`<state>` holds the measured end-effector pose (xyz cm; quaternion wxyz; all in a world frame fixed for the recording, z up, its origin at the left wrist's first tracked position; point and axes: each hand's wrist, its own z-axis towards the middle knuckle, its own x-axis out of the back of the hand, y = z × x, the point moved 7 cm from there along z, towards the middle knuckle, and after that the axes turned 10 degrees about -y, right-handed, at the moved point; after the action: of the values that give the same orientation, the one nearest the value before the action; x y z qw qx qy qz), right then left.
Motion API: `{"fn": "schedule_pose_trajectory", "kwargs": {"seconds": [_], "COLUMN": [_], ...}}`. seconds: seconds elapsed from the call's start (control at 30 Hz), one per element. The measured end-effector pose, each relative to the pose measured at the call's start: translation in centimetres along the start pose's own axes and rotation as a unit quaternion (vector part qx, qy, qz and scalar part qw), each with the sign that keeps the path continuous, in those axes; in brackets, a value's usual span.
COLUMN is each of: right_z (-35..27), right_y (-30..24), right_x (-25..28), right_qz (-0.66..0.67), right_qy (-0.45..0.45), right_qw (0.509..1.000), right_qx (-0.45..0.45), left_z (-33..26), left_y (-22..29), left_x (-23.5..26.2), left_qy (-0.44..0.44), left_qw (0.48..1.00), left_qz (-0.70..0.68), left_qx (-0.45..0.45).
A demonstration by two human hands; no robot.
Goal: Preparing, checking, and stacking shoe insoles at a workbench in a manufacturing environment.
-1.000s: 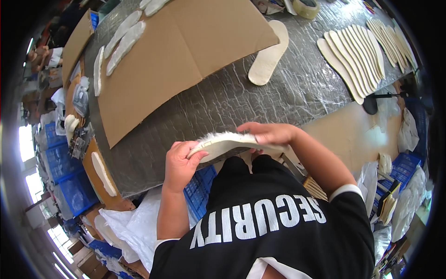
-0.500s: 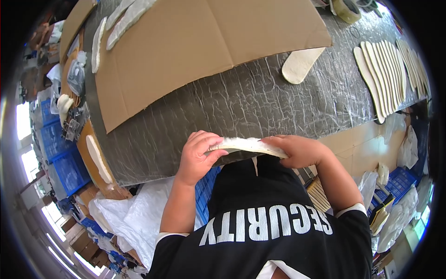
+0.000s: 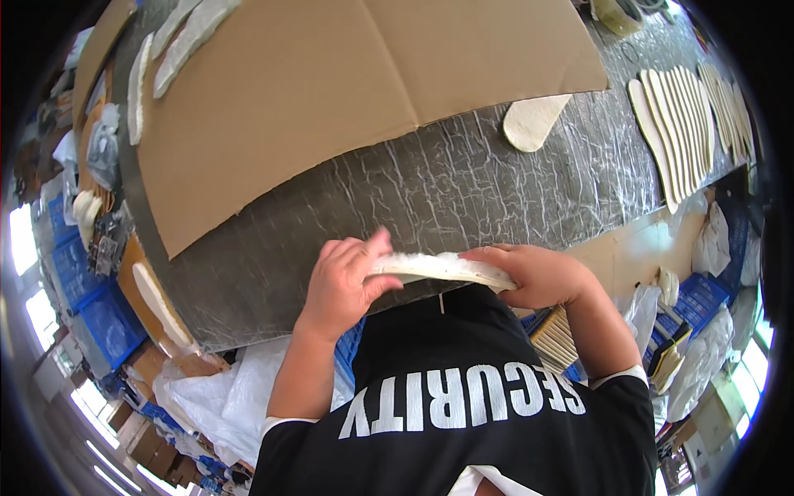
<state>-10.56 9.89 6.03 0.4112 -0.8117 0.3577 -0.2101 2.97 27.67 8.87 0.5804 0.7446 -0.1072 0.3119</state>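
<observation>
A fleecy white insole (image 3: 438, 266) with a cream-coloured edge is held level in front of my body, by the table's near edge. My right hand (image 3: 533, 277) grips its right end, fingers on top and thumb side underneath. Around the left end is my left hand (image 3: 343, 277), its index finger raised and its thumb spread away below, so the insole's tip lies in the gap between them. Whether the left palm touches the tip, I cannot tell.
A large cardboard sheet (image 3: 289, 91) covers much of the dark table (image 3: 273, 273). One insole (image 3: 533, 124) pokes out from under it. Overlapping rows of insoles (image 3: 674, 124) lie at the right. White fleecy strips (image 3: 190, 41) rest at the far left. Blue crates (image 3: 107, 322) stand left.
My left fingers and thumb have spread apart from the insole's left end, where they were pinching it. My right hand keeps its grip. The view has shifted slightly.
</observation>
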Motion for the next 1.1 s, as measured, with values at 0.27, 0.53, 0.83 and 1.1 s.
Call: {"fn": "schedule_pose_trajectory", "kwargs": {"seconds": [0.27,0.53,0.83,1.1], "right_z": [0.4,-4.4,2.2,3.7], "right_y": [-1.4,-5.0,1.9,1.8], "right_x": [-0.1,3.5,-4.5,-4.7], "right_qz": [-0.005,-0.215,0.530,0.515], "right_qy": [0.019,0.488,0.442,0.413], "right_qw": [1.000,0.842,0.703,0.716], "right_qx": [0.001,0.083,0.172,0.228], "left_z": [2.9,2.3,2.8,4.0], "left_y": [4.5,3.2,4.5,1.1], "left_x": [-0.1,-0.8,-4.3,-5.3], "left_qy": [-0.051,-0.025,-0.061,-0.071], "left_qw": [0.987,0.994,0.970,0.937], "left_qz": [0.130,0.097,-0.200,-0.286], "left_qx": [-0.073,0.049,0.124,0.187]}}
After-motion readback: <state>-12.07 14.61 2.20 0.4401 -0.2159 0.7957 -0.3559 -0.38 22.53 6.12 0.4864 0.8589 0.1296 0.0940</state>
